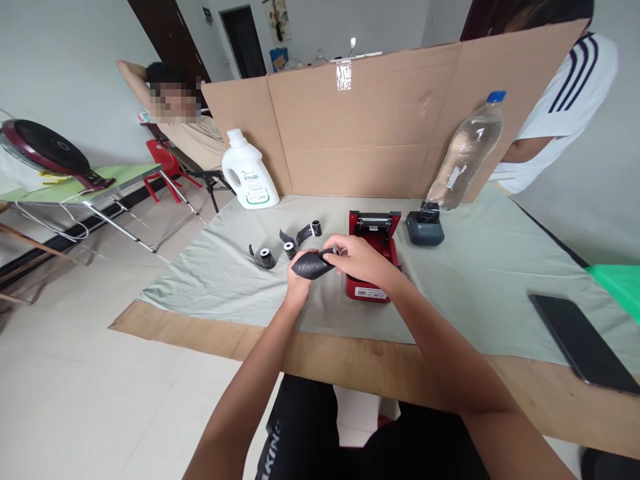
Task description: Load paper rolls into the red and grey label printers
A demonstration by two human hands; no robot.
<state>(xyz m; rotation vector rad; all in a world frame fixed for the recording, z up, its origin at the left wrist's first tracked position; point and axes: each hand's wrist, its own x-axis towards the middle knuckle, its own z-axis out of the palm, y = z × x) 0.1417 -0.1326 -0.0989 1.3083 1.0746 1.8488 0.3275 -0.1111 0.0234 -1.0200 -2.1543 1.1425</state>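
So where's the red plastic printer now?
Head view, table centre: the red plastic printer sits behind the right hand, left of the small dark grey printer.

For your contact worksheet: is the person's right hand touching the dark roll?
Touching: the head view shows the right hand gripping one end of the dark roll.

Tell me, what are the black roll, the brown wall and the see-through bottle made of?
The black roll is probably thin plastic film or coated paper: dark, slightly shiny, and it curls loosely. The wall is cardboard: matte brown, with straight fold creases. The bottle is likely clear plastic: glossy, see-through, with a blue cap.
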